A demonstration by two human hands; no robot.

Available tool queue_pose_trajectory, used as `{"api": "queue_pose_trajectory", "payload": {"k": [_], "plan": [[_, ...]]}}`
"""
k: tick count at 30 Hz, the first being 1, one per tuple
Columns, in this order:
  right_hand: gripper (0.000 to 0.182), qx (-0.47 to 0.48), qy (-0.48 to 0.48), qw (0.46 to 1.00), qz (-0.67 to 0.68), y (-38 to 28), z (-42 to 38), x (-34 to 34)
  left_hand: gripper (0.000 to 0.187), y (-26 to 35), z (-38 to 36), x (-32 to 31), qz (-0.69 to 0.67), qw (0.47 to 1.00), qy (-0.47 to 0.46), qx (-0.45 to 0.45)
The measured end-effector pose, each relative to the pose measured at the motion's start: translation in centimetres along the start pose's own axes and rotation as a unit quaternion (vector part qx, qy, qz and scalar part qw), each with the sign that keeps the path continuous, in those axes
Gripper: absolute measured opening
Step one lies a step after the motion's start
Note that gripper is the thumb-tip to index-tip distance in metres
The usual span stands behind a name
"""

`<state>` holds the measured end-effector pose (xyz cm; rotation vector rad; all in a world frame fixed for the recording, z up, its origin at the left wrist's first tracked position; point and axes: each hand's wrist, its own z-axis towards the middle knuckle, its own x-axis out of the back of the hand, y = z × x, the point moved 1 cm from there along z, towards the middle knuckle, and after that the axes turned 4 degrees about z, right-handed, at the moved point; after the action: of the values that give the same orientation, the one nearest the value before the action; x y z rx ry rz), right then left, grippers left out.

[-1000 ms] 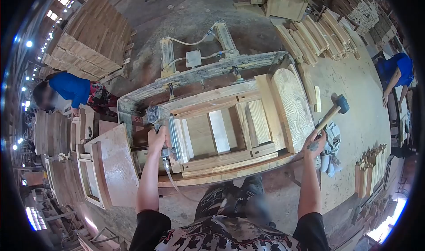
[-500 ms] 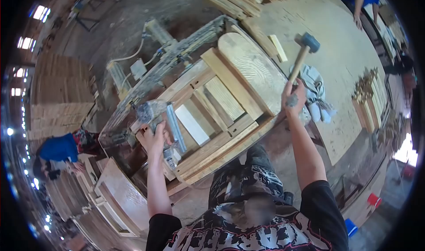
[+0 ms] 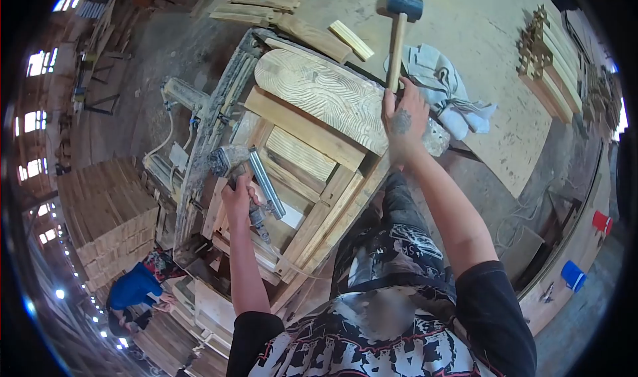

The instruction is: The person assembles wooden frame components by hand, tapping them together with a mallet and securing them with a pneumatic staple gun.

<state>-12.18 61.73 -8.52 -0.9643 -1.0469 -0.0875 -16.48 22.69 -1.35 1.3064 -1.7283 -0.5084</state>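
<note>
My left hand (image 3: 240,196) is wrapped around the grip of a pneumatic nail gun (image 3: 267,184), held over a wooden frame assembly (image 3: 312,207). The gun's silver magazine slants down to the right, and its hose fitting hangs beneath my hand. Over at the right, my right hand (image 3: 407,114) has its thumb and fingers around the lower end of the wooden handle of a mallet (image 3: 397,51). The mallet's dark blue head points away from me over the tabletop. Part of the handle end is hidden under my fingers. Beside that hand lies a bundled grey-blue cloth (image 3: 438,78).
A rounded wooden panel (image 3: 312,88) forms the far side of the assembly. A metal clamping rig (image 3: 212,121) runs along the left. Timber strips (image 3: 256,3) and bundled slats (image 3: 548,65) lie around the table (image 3: 478,18). A person in blue (image 3: 136,287) works at lower left.
The view has swung to the right, so the bench appears turned and farther left. Both hands keep their holds, and the nail gun stays over the frame.
</note>
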Motion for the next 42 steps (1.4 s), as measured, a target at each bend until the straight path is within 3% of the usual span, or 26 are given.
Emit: {"api": "queue_pose_trajectory", "payload": {"k": [11,14,16,20,23,25,29,32,38,40,42], "plan": [[0.046,0.005,-0.01,1.0,-0.005,0.0,0.1,0.2,0.025,0.3,-1.2,-0.1,-0.012,0.999,0.042,0.024],[0.047,0.006,-0.007,1.0,-0.007,0.3,0.0,-0.1,0.025,0.0,-3.6,1.2,0.0,1.0,0.018,-0.006],[0.047,0.006,-0.003,1.0,-0.013,0.5,-0.1,-0.1,0.023,-1.2,-5.4,2.0,-0.007,1.0,0.005,0.02],[0.047,0.005,-0.011,1.0,-0.002,0.6,0.1,-0.1,0.021,-3.9,-9.7,1.2,0.124,0.99,-0.064,-0.019],[0.047,0.017,0.0,1.0,-0.003,0.8,0.1,-0.2,0.033,-6.8,-11.3,-0.1,0.182,0.975,-0.098,-0.085],[0.046,0.024,0.006,1.0,-0.003,1.0,0.1,-0.2,0.03,-7.7,-11.7,-0.5,0.38,0.908,-0.138,-0.115],[0.045,0.037,0.019,0.999,-0.003,1.2,0.1,-0.4,0.03,-10.1,-11.4,-0.4,0.39,0.907,-0.122,-0.107],[0.045,0.041,0.03,0.999,-0.003,1.3,0.1,-0.4,0.03,-7.9,-12.1,-1.8,0.396,0.904,-0.145,-0.063],[0.046,0.024,0.011,1.0,0.007,1.4,0.2,-0.4,0.033,-7.6,-12.3,-2.3,0.431,0.879,-0.166,-0.121],[0.046,0.026,0.01,1.0,0.006,1.5,0.0,-0.5,0.038,-6.0,-13.6,-2.9,0.295,0.943,-0.129,-0.079],[0.046,0.034,0.014,0.999,0.011,1.5,0.1,-0.7,0.036,-5.4,-13.5,-3.5,0.288,0.945,-0.144,-0.06]]}}
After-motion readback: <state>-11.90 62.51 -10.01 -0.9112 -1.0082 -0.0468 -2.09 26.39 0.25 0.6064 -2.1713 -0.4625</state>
